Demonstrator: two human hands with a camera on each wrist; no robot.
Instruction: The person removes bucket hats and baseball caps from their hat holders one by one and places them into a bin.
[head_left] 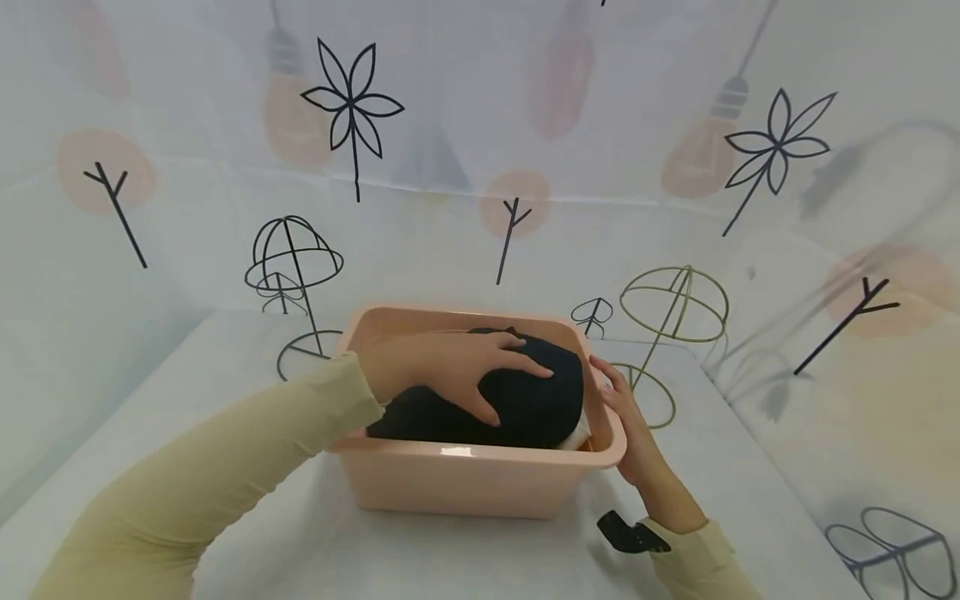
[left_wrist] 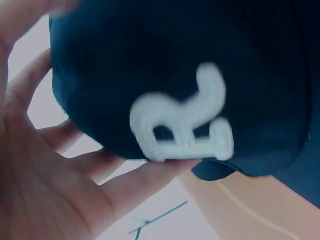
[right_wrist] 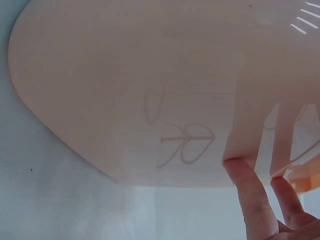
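Observation:
In the head view a peach plastic basin [head_left: 465,479] stands on the white surface, with a navy cap [head_left: 536,408] lying in it. My left hand [head_left: 457,367] rests on the cap from above, fingers spread. The left wrist view shows the cap's [left_wrist: 260,85] white raised letter "R" close up, with the fingers [left_wrist: 145,185] of that hand along its edge. My right hand [head_left: 630,433] is at the basin's right side. Two of its fingertips [right_wrist: 240,170] touch the basin's glossy outer wall [right_wrist: 100,100] in the right wrist view.
A whitish thing [head_left: 576,435] shows beside the cap inside the basin; most of it is hidden. A black strap-like piece [head_left: 633,535] sits at the right cuff. Behind stands a pale wall covering [head_left: 450,242] printed with flowers, twigs and bulbs. The white surface [head_left: 300,517] extends around the basin.

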